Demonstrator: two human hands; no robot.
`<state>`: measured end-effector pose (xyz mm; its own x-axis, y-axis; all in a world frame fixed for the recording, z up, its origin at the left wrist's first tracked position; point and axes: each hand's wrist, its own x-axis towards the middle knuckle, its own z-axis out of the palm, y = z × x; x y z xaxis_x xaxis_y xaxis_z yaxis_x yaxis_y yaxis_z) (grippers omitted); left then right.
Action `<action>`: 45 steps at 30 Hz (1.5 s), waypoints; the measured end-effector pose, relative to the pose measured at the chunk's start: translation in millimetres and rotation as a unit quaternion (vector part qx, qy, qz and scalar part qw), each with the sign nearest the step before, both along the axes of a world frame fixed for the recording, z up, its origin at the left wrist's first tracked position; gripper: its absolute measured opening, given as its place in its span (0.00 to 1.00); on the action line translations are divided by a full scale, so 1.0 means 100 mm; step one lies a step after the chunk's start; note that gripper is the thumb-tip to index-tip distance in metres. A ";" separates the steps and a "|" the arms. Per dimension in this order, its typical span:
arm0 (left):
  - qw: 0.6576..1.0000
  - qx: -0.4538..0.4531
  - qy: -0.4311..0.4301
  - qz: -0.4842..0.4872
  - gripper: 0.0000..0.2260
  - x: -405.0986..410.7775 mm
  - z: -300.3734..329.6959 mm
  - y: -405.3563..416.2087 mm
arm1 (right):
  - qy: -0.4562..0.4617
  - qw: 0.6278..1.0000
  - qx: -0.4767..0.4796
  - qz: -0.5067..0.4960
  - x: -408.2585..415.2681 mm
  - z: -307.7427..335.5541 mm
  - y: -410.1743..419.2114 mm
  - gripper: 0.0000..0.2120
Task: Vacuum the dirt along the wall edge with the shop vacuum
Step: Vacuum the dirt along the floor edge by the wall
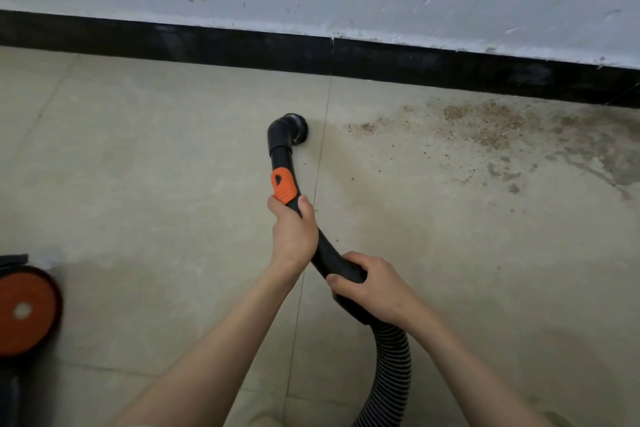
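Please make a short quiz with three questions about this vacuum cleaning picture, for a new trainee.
1. True or false: the brush nozzle already sits on the dirt patch.
2. Which hand grips the wand just below its orange collar? A) the left hand B) the right hand
3. Fill in: the dirt lies on the floor next to the black ______.

Key
1. False: the nozzle is left of the dirt, apart from it.
2. A. The right hand holds the curved handle lower down, near the ribbed hose.
3. Baseboard.
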<state>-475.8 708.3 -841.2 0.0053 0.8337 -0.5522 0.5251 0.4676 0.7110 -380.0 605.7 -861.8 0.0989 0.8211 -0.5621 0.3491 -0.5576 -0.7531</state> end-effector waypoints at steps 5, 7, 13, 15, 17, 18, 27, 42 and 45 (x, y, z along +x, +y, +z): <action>0.997 -0.015 -0.021 -0.066 0.19 0.31 -0.05 -0.06 | 0.002 0.997 0.008 -0.077 0.17 0.01 -0.21 0.13; 0.996 -0.019 -0.026 -0.078 0.19 0.41 -0.04 -0.08 | -0.006 0.996 0.004 -0.088 0.24 0.04 -0.26 0.15; 0.989 -0.037 -0.035 -0.138 0.21 0.69 0.00 -0.13 | -0.039 0.990 0.002 -0.133 0.40 0.07 -0.38 0.07; 0.985 -0.034 -0.033 -0.167 0.22 0.80 -0.01 -0.13 | -0.046 0.986 0.000 -0.159 0.43 0.07 -0.41 0.07; 0.981 -0.033 -0.037 -0.187 0.23 0.87 -0.02 -0.12 | -0.043 0.983 -0.002 -0.179 0.45 0.08 -0.41 0.07; 0.980 -0.035 -0.040 -0.192 0.23 0.89 -0.03 -0.10 | -0.042 0.982 -0.002 -0.183 0.46 0.09 -0.41 0.07; 0.996 -0.023 -0.054 -0.070 0.22 0.35 -0.02 -0.04 | -0.027 0.998 -0.021 -0.050 0.26 0.15 -0.16 0.06; 0.999 -0.046 -0.025 0.011 0.22 -0.18 0.11 -0.41 | -0.015 0.998 -0.029 0.056 -0.01 0.29 -0.38 0.08; 0.998 -0.053 -0.033 -0.026 0.21 -0.07 0.13 -0.47 | -0.002 0.999 -0.032 0.020 0.07 0.30 -0.51 0.08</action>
